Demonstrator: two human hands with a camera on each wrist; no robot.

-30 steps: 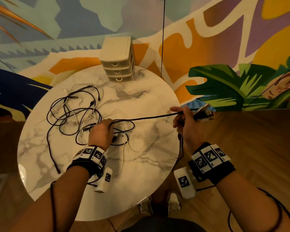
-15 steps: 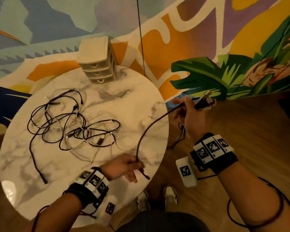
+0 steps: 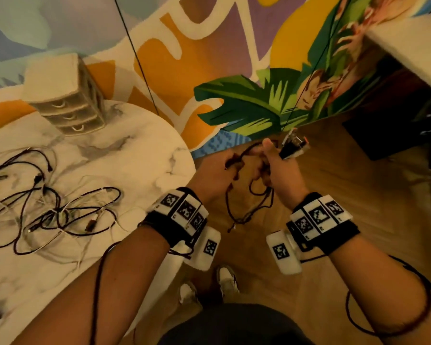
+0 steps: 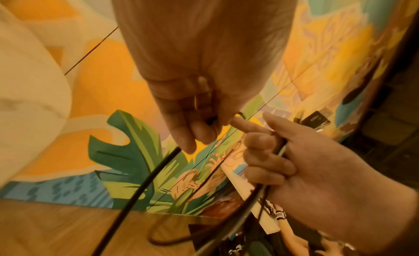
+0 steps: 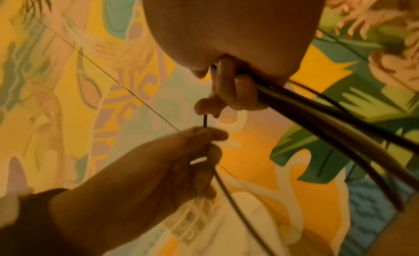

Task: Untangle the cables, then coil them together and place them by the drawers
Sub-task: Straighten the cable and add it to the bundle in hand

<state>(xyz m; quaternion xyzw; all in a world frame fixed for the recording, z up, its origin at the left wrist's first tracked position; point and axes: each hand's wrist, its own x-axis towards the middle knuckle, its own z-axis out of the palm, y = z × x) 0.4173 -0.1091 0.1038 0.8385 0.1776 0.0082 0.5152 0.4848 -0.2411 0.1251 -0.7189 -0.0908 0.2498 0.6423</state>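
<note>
Both hands are off the table's right edge, above the wood floor. My left hand (image 3: 230,164) pinches a black cable (image 3: 249,207) right beside my right hand (image 3: 265,168), which grips the same cable in loops, with plug ends (image 3: 292,145) sticking out past the thumb. The loops hang down between the wrists. In the right wrist view several strands (image 5: 340,134) run out of the right fist (image 5: 231,93), and the left hand (image 5: 204,143) pinches a short stretch (image 5: 205,122). A tangle of black and white cables (image 3: 47,202) lies on the marble table (image 3: 139,155). The beige drawers (image 3: 65,100) stand at its far edge.
A mural wall (image 3: 234,58) runs behind the table. Dark furniture (image 3: 396,115) stands at the far right on the floor. My shoes (image 3: 224,280) are below the hands, near the table's edge. Thin dark wires (image 3: 139,61) hang in front of the wall.
My left hand let go of the tangle, drew the black cable's end off the table and rose to meet my right hand. The cable, taut before, now hangs in loops. The view swung right.
</note>
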